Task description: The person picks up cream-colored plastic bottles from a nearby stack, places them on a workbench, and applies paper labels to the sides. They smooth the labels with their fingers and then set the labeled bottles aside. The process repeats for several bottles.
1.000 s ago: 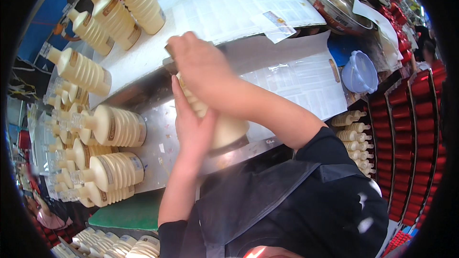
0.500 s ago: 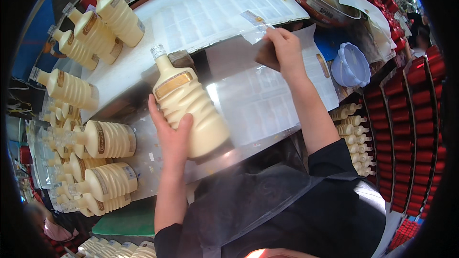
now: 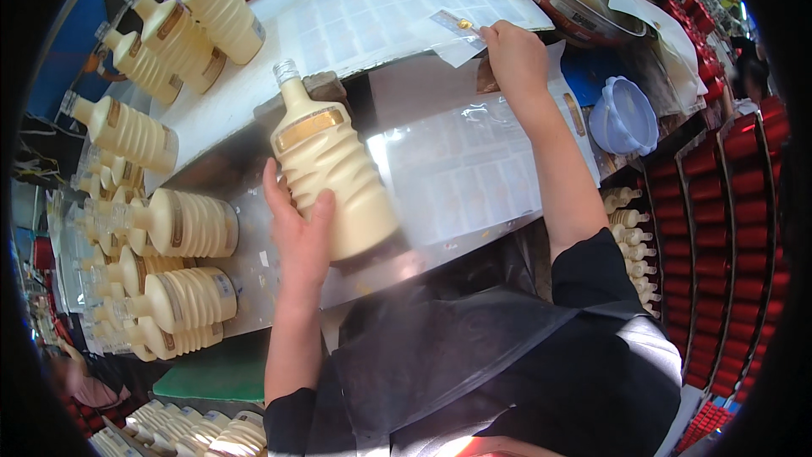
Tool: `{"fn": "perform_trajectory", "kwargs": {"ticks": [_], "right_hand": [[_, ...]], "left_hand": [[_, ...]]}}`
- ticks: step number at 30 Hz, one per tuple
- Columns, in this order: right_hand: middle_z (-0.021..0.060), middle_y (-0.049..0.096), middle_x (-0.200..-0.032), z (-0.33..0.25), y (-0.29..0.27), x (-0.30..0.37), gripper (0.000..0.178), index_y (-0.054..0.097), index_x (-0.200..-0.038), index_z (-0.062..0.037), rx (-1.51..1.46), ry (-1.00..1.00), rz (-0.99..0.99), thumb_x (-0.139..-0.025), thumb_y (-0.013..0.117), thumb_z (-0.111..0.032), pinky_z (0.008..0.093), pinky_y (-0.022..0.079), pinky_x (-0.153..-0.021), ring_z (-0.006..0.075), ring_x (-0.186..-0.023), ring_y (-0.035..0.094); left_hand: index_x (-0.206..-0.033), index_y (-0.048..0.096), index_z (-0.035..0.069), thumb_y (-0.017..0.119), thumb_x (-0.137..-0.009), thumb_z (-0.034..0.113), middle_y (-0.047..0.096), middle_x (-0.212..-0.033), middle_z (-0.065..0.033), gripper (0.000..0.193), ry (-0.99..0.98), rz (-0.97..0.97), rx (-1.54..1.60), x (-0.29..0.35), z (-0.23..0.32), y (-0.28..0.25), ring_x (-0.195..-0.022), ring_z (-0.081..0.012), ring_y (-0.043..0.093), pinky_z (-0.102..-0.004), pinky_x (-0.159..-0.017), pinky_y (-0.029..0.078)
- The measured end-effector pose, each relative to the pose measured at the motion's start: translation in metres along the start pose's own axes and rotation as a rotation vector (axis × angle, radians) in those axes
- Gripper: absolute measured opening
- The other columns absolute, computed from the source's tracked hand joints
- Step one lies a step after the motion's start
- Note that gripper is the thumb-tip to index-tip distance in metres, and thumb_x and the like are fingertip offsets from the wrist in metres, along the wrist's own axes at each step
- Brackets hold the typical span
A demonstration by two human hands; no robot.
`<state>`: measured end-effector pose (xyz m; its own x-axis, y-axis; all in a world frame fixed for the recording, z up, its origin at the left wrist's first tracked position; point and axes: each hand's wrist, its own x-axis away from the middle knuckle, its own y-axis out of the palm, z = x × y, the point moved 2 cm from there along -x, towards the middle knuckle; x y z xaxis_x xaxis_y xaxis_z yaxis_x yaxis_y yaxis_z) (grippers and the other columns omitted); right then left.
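My left hand is closed round the lower side of a cream-coloured ribbed bottle, its thumb across the front. The bottle leans with its clear threaded neck pointing away from me, and a gold label band crosses its shoulder. In my right hand, the fingertips pinch a small clear label with a gold emblem, over the near edge of a white board. Below those fingers a flat brown piece shows in part; whether the hand also grips it I cannot tell.
Label sheets lie on the bench right of the bottle. Several cream bottles are stacked on the left, others stand far left. A metal basin and a lilac bowl sit to the right, before racks of red items.
The right hand has turned slightly, and the label shows flatter. Less of the brown piece is visible. The whole view has shifted a little; the left hand keeps its hold on the bottle.
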<state>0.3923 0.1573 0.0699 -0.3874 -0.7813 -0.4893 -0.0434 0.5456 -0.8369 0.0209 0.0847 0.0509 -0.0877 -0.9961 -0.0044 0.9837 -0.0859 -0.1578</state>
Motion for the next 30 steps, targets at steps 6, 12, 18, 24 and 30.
{"fn": "perform_trajectory", "kwargs": {"ticks": [6, 12, 18, 24, 30], "right_hand": [[0.0156, 0.074, -0.096, -0.001, -0.008, -0.016, 0.030, 0.077, -0.103, -0.0060, 0.009, -0.080, -0.069, -0.096, 0.065, -0.033, 0.0407, 0.055, -0.073, 0.0320, -0.081, 0.071], [0.0086, 0.076, -0.081, 0.016, 0.003, -0.027, 0.034, 0.078, -0.101, 0.0021, -0.452, 0.210, -0.231, -0.079, 0.083, -0.023, 0.0291, 0.055, -0.077, 0.0147, -0.080, 0.071], [0.0146, 0.075, -0.089, -0.001, -0.006, -0.027, 0.015, 0.078, -0.096, -0.0047, 0.057, -0.139, -0.120, -0.090, 0.071, -0.016, 0.0402, 0.056, -0.078, 0.0297, -0.084, 0.072], [0.0150, 0.067, -0.099, -0.016, -0.012, -0.027, 0.009, 0.071, -0.094, -0.0043, 0.410, -0.392, -0.109, -0.090, 0.062, -0.005, 0.0435, 0.057, -0.079, 0.0354, -0.087, 0.071], [0.0150, 0.068, -0.099, -0.022, -0.004, -0.037, 0.006, 0.069, -0.090, -0.0034, 0.432, -0.603, -0.082, -0.088, 0.064, -0.005, 0.0428, 0.057, -0.075, 0.0345, -0.086, 0.072]], "left_hand": [[-0.160, 0.014, 0.002, 0.071, -0.087, 0.023, 0.042, -0.150, -0.0256, 0.095, 0.072, -0.055, 0.002, 0.030, -0.012, 0.000, -0.137, -0.0331, 0.047, -0.0433, -0.115, 0.038], [-0.159, 0.017, 0.001, 0.073, -0.085, 0.026, 0.043, -0.149, -0.0252, 0.096, 0.076, -0.041, 0.057, 0.031, -0.021, 0.000, -0.135, -0.0333, 0.049, -0.0440, -0.114, 0.040], [-0.159, 0.018, 0.000, 0.072, -0.084, 0.022, 0.044, -0.148, -0.0244, 0.095, 0.079, -0.028, 0.054, 0.032, -0.022, 0.000, -0.134, -0.0330, 0.049, -0.0437, -0.114, 0.040], [-0.158, 0.019, 0.000, 0.072, -0.084, 0.019, 0.045, -0.148, -0.0245, 0.094, 0.091, -0.015, 0.057, 0.032, -0.022, 0.002, -0.135, -0.0333, 0.049, -0.0433, -0.114, 0.039], [-0.159, 0.018, 0.001, 0.070, -0.089, 0.023, 0.041, -0.149, -0.0239, 0.090, 0.099, -0.030, 0.063, 0.034, -0.022, 0.003, -0.137, -0.0318, 0.045, -0.0427, -0.117, 0.034]]}}
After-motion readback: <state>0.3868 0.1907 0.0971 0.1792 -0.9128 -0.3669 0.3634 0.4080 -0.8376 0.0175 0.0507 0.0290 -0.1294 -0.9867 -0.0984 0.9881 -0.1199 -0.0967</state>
